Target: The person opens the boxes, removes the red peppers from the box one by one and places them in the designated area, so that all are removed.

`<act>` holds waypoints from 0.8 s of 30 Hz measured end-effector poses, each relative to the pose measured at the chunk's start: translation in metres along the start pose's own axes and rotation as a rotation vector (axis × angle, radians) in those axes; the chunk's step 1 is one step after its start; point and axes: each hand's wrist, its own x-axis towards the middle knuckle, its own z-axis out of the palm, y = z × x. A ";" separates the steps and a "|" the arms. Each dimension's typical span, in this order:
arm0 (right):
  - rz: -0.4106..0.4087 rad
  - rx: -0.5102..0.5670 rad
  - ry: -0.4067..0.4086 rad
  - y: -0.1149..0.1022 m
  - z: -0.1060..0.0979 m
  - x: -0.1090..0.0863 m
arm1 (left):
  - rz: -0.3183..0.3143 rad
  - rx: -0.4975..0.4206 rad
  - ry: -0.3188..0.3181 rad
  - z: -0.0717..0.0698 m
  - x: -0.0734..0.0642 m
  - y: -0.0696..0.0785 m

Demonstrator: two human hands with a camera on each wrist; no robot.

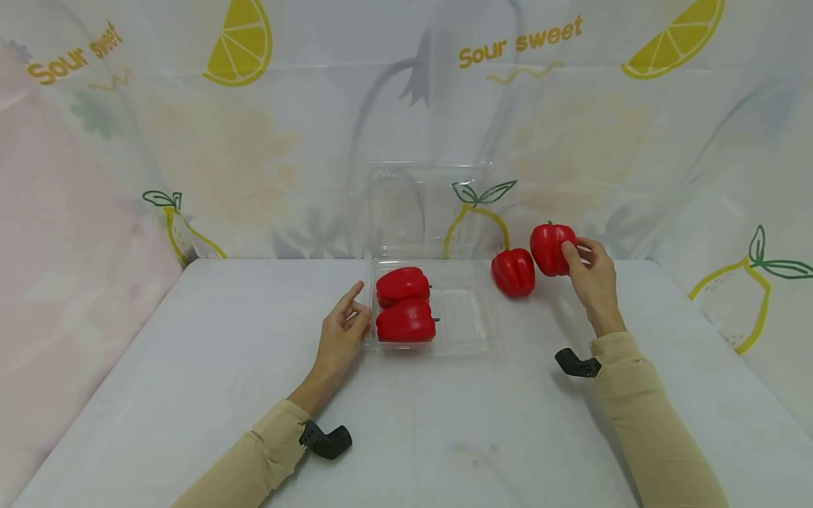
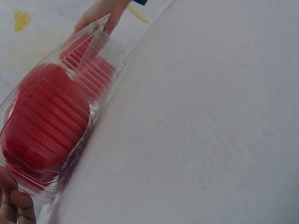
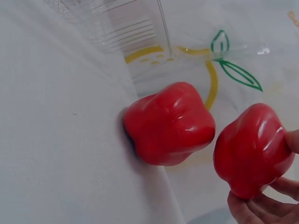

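Observation:
A red bell pepper (image 1: 551,249) is pinched between the thumb and fingers of my right hand (image 1: 593,279), up near the back edge of the table. Just left of it sits another red bell pepper (image 3: 170,123). Two more red peppers (image 1: 406,321) lie one behind the other in the left half of a clear plastic clamshell container (image 1: 466,346), whose lid (image 1: 396,212) stands raised at the back. At the container's left side is my left hand (image 1: 339,335), index finger stretched out, its other fingertips (image 2: 21,200) right at the container's wall.
A white cloth covers the table (image 1: 209,395). Behind it hangs a backdrop (image 1: 305,141) printed with lemons and lettering. Black wrist mounts (image 1: 327,441) jut from both sleeves.

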 end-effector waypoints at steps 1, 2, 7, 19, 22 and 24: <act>0.004 -0.002 -0.001 0.000 0.000 0.000 | 0.001 0.002 0.003 0.000 0.000 0.000; 0.006 -0.002 0.002 0.001 0.000 0.000 | 0.000 0.004 0.006 0.000 0.000 0.000; 0.023 -0.014 0.007 0.003 0.000 0.001 | -0.005 0.006 0.014 0.001 0.001 0.000; 0.065 -0.022 -0.033 0.013 0.000 0.004 | -0.019 0.015 0.004 0.000 0.000 0.001; 0.074 -0.026 -0.045 0.015 0.000 0.004 | -0.025 0.024 0.006 0.000 0.000 0.001; 0.077 -0.032 -0.051 0.017 0.000 0.004 | -0.028 0.027 0.008 0.001 0.000 0.001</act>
